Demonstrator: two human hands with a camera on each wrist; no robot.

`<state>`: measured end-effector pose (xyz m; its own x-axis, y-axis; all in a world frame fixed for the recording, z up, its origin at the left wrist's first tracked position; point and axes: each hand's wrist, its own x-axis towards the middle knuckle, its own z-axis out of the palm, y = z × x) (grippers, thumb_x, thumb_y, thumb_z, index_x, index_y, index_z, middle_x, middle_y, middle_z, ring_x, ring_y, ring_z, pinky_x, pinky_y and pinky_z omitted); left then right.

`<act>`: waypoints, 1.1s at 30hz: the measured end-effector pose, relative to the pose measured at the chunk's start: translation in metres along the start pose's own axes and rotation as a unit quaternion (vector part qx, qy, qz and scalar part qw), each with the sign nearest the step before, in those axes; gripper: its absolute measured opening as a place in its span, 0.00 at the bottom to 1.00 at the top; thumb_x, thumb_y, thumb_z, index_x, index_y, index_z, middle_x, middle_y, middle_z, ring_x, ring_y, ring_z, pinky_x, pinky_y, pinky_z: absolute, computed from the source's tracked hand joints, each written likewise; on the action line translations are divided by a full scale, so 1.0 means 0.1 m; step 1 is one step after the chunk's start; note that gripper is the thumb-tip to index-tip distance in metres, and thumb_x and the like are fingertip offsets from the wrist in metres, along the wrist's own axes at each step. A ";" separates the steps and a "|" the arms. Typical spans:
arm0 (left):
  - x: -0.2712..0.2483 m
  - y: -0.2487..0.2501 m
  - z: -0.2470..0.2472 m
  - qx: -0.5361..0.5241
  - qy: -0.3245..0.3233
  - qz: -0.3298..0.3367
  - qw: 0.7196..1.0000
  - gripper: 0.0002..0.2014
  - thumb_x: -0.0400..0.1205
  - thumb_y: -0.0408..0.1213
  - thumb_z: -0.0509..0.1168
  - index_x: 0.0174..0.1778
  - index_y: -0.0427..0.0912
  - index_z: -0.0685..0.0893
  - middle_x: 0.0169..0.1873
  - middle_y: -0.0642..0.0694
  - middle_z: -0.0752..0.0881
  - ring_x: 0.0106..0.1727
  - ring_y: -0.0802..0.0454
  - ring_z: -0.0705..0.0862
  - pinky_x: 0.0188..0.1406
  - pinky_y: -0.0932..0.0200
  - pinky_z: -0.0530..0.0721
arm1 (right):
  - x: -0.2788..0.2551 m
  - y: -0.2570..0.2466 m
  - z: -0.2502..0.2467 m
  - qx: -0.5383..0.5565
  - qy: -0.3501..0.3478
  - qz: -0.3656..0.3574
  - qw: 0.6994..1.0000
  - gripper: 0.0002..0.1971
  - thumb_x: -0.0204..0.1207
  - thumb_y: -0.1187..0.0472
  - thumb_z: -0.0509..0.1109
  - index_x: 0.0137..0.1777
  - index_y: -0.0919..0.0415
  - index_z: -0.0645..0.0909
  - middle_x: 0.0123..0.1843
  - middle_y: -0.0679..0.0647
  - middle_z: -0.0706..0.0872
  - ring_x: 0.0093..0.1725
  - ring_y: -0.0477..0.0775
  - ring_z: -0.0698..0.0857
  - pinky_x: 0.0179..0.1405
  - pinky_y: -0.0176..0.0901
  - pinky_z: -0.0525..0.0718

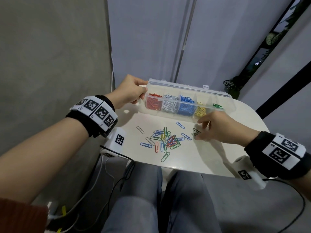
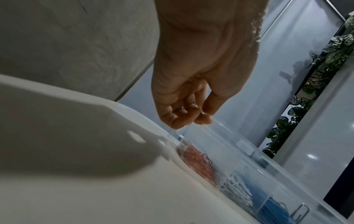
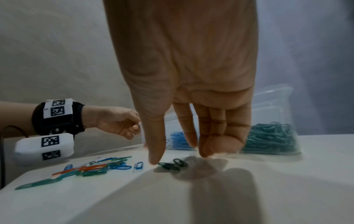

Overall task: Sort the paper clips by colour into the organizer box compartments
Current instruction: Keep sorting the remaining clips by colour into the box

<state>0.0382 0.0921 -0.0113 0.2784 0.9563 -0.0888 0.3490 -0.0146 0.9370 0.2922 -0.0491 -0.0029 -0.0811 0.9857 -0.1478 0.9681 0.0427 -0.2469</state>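
Left hand (image 1: 128, 91) pinches organizer box (image 1: 188, 100) end; right hand (image 1: 217, 126) loose-fingered above green clips (image 1: 196, 132); no legible writing.

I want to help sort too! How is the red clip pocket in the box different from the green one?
The red compartment sits at the organizer box's left end, beside the left hand that holds the box; the green compartment is at the right end, nearest the right hand. The red one is piled much fuller; the green holds only a thin layer. Both are clear pockets holding a single colour.

L hand (image 1: 129, 91) curled, R hand (image 1: 217, 126) splayed
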 end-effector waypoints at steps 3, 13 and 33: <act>0.00 0.01 0.01 0.002 0.001 -0.006 1.000 0.18 0.85 0.28 0.61 0.72 0.37 0.78 0.24 0.44 0.77 0.24 0.52 0.66 0.24 0.61 0.67 | 0.02 -0.05 0.08 -0.011 -0.007 0.005 1.000 0.06 0.65 0.63 0.80 0.35 0.65 0.88 0.32 0.56 0.88 0.33 0.57 0.84 0.35 0.47 0.82; 0.00 0.01 0.00 0.007 0.003 -0.009 1.000 0.19 0.85 0.29 0.62 0.74 0.37 0.77 0.24 0.45 0.77 0.24 0.53 0.67 0.23 0.61 0.68 | 0.00 -0.18 0.19 -0.134 0.042 -0.015 0.990 0.12 0.75 0.60 0.66 0.33 0.66 0.80 0.31 0.59 0.83 0.32 0.62 0.78 0.29 0.48 0.77; 0.02 0.00 0.00 0.002 0.008 -0.012 1.000 0.19 0.84 0.28 0.62 0.73 0.36 0.78 0.23 0.45 0.77 0.19 0.57 0.67 0.22 0.62 0.67 | 0.17 0.39 -0.40 0.060 0.250 0.094 0.962 0.07 0.72 0.65 0.76 0.48 0.66 0.89 0.38 0.56 0.86 0.37 0.54 0.77 0.40 0.39 0.69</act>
<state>0.0387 0.0938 -0.0119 0.2549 0.9611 -0.1059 0.3583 0.0079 0.9336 0.3382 -0.0237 0.0228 0.2459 0.9306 0.2710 0.9179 -0.1337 -0.3736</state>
